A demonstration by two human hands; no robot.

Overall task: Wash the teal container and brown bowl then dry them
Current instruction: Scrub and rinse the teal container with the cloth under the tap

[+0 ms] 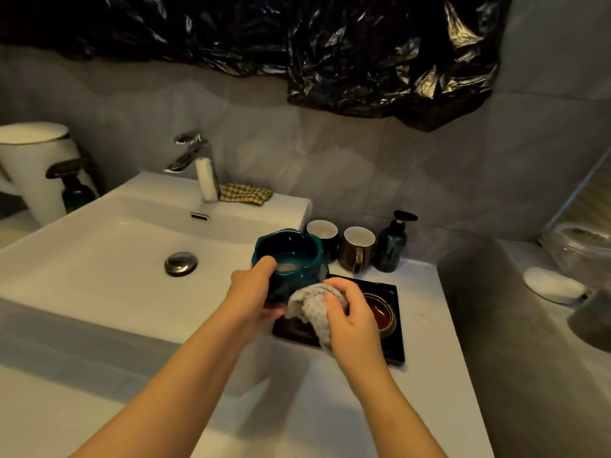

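One left hand (253,292), fingers (272,314) round teal container (307,276)

The teal faceted ceramic container (302,280) is glazed in one plain colour. The brown glazed round bowl (380,313) is edged in a lighter ochre. A waffle pattern is seen on the grey cloth (314,305), and checks on the yellow-and-brown folded cloth (246,194).

Dim, warm yellow-brown cast throughout. Hard glints on the crumpled black plastic sheet (380,61) at top. Small highlights on the chrome tap (190,153) and drain plug (181,263). Pale reflection inside the teal container (299,280). Broad soft shadow band across the white sink (99,246), near left. The counter (426,292) darkens toward its right edge. Straight lines bow near the frame edges. Right margin soft and grainy, centre fairly sharp.
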